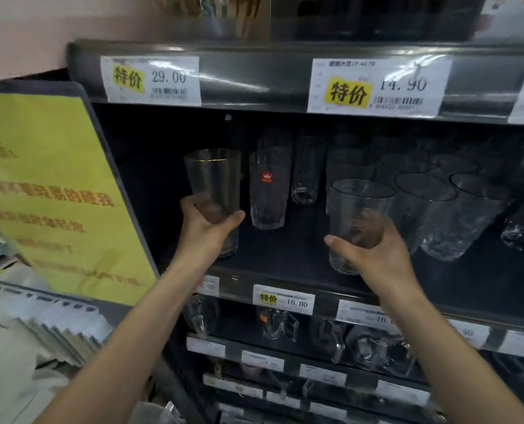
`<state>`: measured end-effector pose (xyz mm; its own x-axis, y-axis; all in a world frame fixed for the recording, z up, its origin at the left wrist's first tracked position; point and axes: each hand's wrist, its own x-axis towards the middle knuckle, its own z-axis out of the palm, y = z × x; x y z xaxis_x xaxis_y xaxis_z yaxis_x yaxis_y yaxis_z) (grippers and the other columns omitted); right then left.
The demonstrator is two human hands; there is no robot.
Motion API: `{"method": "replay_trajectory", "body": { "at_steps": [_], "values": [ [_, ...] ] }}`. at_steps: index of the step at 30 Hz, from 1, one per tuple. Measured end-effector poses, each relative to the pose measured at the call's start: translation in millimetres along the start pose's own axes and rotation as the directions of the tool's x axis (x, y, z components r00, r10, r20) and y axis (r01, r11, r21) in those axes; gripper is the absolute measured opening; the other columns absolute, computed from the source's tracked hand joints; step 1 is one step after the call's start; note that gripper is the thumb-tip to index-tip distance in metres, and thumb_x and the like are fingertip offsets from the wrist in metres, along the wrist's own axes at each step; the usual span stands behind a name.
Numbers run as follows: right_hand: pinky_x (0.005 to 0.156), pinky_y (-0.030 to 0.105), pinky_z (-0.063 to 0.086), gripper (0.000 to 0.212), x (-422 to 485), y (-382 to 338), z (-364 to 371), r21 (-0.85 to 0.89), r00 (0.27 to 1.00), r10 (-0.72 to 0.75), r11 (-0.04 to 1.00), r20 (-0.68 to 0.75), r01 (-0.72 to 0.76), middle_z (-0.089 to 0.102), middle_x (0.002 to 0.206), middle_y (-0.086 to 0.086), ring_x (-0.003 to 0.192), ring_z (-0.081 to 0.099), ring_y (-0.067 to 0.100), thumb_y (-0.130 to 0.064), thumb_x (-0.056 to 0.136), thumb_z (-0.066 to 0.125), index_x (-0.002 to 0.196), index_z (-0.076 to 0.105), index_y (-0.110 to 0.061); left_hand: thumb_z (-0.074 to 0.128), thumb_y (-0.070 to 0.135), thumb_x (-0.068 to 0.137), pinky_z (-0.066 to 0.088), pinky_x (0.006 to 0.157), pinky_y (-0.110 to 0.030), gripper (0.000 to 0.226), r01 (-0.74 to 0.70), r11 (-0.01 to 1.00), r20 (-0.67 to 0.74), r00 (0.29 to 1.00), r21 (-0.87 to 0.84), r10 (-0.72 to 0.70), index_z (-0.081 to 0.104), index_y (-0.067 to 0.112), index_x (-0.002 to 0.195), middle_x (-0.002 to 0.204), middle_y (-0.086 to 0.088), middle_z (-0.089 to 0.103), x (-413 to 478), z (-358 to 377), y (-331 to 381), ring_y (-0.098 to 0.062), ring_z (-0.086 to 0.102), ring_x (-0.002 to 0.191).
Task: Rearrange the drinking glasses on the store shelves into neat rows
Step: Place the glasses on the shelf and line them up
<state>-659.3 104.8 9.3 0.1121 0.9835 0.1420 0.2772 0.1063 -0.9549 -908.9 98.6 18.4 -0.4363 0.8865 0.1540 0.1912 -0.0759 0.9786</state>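
Head cam, store glassware aisle — we've a glass in each hand at the middle shelf (285, 252). Our left hand (207, 223) wraps fingers and thumb round the lower part of a tall gold-rimmed glass (214, 179), upright at the shelf's left end, just beside a red-sticker glass (268, 191). Our right hand (374, 249) curls round a textured glass (358, 209) near the front edge, approx. centre. Whether either base sits on the shelf or hangs just above it, we can't tell.

Right of that, a block of tumblers (422, 191) stands packed several deep in fairly even rows — that part looks done, in our judgement. The left half doesn't: the red-sticker glass, a slim glass (308, 172) behind it & the two in hand are unevenly spaced w/ bare shelf between, no clear line. So roughly mid-task, we'd say: the left-side glasses need lining up front to back, and the lower glasses (279, 325) on the shelves beneath look jumbled, prob. not yet sorted. Price tags (377, 87) overhead and a yellow sign (49, 194) at left frame the scene.
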Motion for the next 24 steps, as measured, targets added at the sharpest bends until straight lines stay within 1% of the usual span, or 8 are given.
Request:
{"method": "replay_trajectory", "body": {
  "at_steps": [2,5,8,11,16,19,21,24],
  "values": [
    [0.074,0.018,0.044,0.072,1,3,2,-0.009,1.000,0.011,1.000,-0.020,-0.011,0.063,0.108,-0.015,0.097,0.060,-0.001,-0.035,0.069,0.088,0.129,0.049,-0.026,0.078,0.025,0.082,0.042,0.068,-0.013,0.062,0.019,1.000,0.012,1.000,-0.023,-0.019,0.034,0.023,0.126,0.104,0.011,0.056,10,-1,-2,0.004,0.055,0.091],
    [0.082,0.025,0.047,0.068,2,6,3,-0.045,0.998,0.015,0.999,-0.056,-0.017,0.064,0.107,-0.014,0.100,0.061,0.004,-0.033,0.068,0.089,0.124,0.051,-0.024,0.080,0.023,0.080,0.045,0.073,-0.017,0.065,0.029,0.998,0.022,0.999,-0.062,-0.028,0.033,0.021,0.125,0.106,0.007,0.056,21,-2,-6,-0.002,0.056,0.095],
    [0.092,0.030,0.049,0.072,4,9,6,-0.071,0.996,0.026,0.997,-0.083,-0.032,0.064,0.112,-0.011,0.105,0.062,0.009,-0.034,0.066,0.090,0.126,0.050,-0.023,0.080,0.021,0.080,0.047,0.079,-0.021,0.066,0.031,0.994,0.023,0.999,-0.107,-0.028,0.033,0.019,0.127,0.108,0.006,0.058,32,-3,-10,-0.004,0.057,0.097],
    [0.095,0.034,0.051,0.073,6,13,7,-0.112,0.995,0.031,0.993,-0.095,-0.042,0.067,0.111,-0.010,0.104,0.064,0.011,-0.036,0.063,0.091,0.123,0.050,-0.024,0.080,0.020,0.080,0.047,0.080,-0.022,0.066,0.032,0.990,0.029,0.999,-0.140,-0.028,0.034,0.016,0.128,0.104,0.007,0.057,42,-4,-12,-0.005,0.057,0.097],
    [0.089,0.027,0.044,0.070,1,6,8,-0.201,0.992,0.026,0.978,-0.126,-0.051,0.064,0.109,-0.008,0.102,0.060,0.014,-0.038,0.067,0.089,0.122,0.049,-0.020,0.078,0.018,0.081,0.048,0.089,-0.028,0.068,-0.004,0.992,0.053,0.999,-0.129,0.011,0.032,0.014,0.131,0.105,0.008,0.056,51,-3,-16,-0.009,0.058,0.099],
    [0.086,0.025,0.040,0.072,-3,3,9,-0.272,0.991,0.017,0.961,-0.135,-0.054,0.057,0.107,-0.005,0.100,0.053,0.015,-0.040,0.069,0.087,0.122,0.045,-0.016,0.077,0.016,0.082,0.047,0.087,-0.027,0.065,-0.036,0.995,0.049,0.998,-0.098,0.041,0.031,0.015,0.128,0.106,0.005,0.056,54,0,-18,-0.008,0.057,0.097],
    [0.084,0.023,0.038,0.074,-5,2,10,-0.300,0.989,0.012,0.952,-0.145,-0.055,0.053,0.105,-0.003,0.097,0.048,0.014,-0.038,0.070,0.087,0.124,0.043,-0.014,0.078,0.016,0.081,0.048,0.088,-0.028,0.065,-0.051,0.994,0.033,0.998,-0.094,0.054,0.031,0.015,0.126,0.111,0.000,0.056,56,3,-20,-0.011,0.057,0.099],
    [0.082,0.022,0.038,0.073,-7,2,11,-0.313,0.988,0.014,0.948,-0.155,-0.063,0.054,0.107,-0.001,0.096,0.049,0.015,-0.037,0.072,0.086,0.124,0.041,-0.015,0.079,0.013,0.079,0.048,0.088,-0.028,0.063,-0.065,0.993,0.008,0.998,-0.103,0.067,0.032,0.015,0.122,0.112,-0.002,0.054,60,6,-23,-0.015,0.057,0.101]
  ]
}}
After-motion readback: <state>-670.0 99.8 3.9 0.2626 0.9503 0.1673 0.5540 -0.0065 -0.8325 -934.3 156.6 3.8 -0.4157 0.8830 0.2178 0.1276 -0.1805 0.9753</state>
